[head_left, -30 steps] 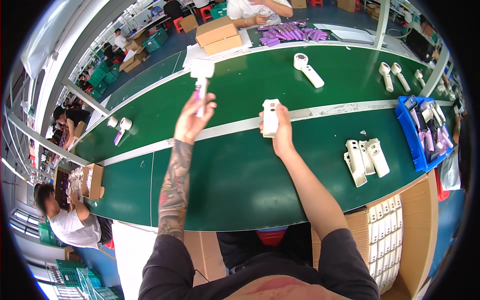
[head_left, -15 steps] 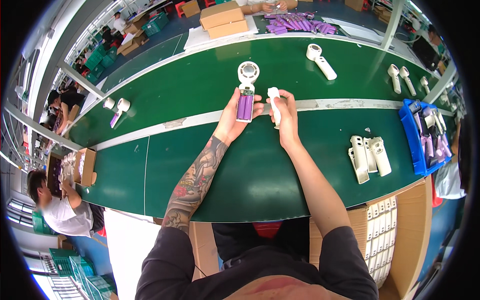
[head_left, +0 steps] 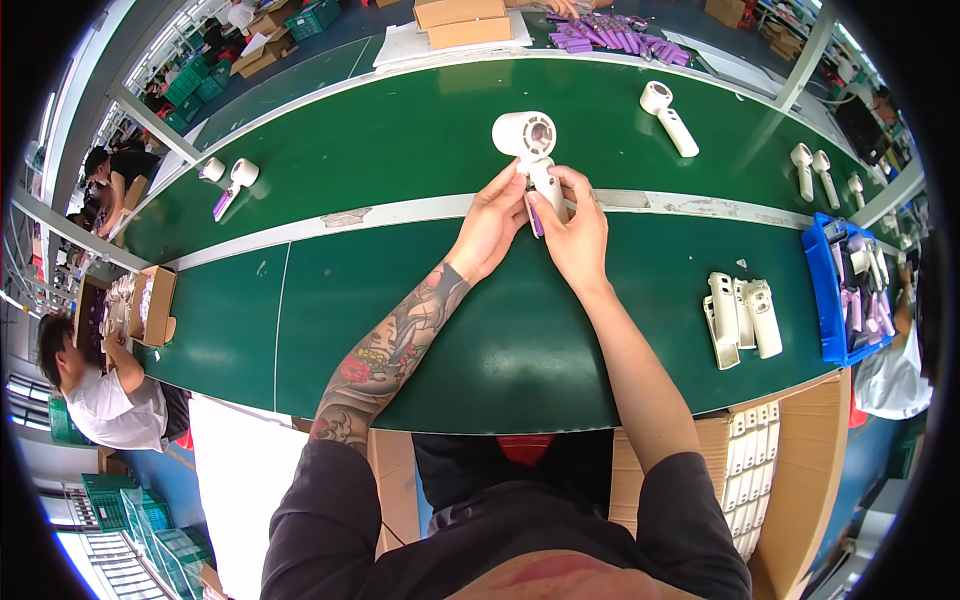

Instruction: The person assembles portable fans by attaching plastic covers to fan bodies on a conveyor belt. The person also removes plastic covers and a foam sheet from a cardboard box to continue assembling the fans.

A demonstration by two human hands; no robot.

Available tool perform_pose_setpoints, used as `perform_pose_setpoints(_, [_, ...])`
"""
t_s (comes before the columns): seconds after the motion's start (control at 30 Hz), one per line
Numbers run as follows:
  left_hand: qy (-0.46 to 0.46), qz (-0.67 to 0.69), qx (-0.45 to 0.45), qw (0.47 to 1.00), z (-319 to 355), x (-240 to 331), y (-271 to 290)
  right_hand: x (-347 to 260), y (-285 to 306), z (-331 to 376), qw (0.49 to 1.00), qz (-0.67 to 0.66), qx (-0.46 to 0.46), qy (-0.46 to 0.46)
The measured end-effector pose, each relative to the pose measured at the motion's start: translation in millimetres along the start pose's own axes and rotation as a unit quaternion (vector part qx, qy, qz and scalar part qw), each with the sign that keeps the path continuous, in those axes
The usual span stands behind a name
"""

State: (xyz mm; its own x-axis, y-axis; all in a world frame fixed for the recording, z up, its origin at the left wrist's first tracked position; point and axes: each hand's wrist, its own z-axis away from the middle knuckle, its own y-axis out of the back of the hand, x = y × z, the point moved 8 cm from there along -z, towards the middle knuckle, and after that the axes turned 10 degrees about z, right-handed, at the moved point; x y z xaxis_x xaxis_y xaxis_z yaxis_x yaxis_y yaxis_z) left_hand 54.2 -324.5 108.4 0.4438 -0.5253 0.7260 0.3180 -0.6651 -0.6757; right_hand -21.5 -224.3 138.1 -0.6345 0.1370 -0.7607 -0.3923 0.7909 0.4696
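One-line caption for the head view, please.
Both hands, left and right, hold a white handheld fan over the green belt; white handle shells lie to the right.

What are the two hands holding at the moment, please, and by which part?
Both hands, left hand and right hand, hold a white handheld fan by its handle; the round head sticks up free above the fingers.

- Your left hand [head_left: 492,222] and right hand [head_left: 575,232] together grip a white handheld fan [head_left: 532,152] above the green belt [head_left: 400,140].
- White handle shells [head_left: 742,315] lie right.
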Motion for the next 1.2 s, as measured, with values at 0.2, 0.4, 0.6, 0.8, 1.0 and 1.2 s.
perform_pose_setpoints(0.2, [-0.009,0.007,0.013,1.0,1.2,3.2,0.7,-12.0,2.0,4.6,0.995,0.064,0.03,0.066])
perform_pose_setpoints(0.4, [-0.042,-0.034,-0.008,0.998,0.9,13.1,-2.7,-16.9,-7.1,8.7,0.982,0.114,0.035,0.143])
perform_pose_setpoints(0.6, [-0.06,-0.156,-0.024,0.986,-0.1,22.6,1.8,4.4,-19.9,6.2,0.997,-0.062,0.011,0.044])
perform_pose_setpoints(0.8, [-0.028,-0.181,-0.038,0.982,-1.0,17.0,2.5,15.3,-26.5,5.4,0.998,-0.013,-0.056,-0.006])
perform_pose_setpoints(1.0, [-0.134,-0.372,-0.068,0.916,3.3,19.4,-7.2,12.5,-25.2,6.3,0.996,-0.002,-0.087,0.025])
perform_pose_setpoints(1.2, [-0.055,-0.356,-0.054,0.931,2.3,15.7,-7.8,7.9,-26.7,7.2,0.992,0.048,-0.113,-0.006])
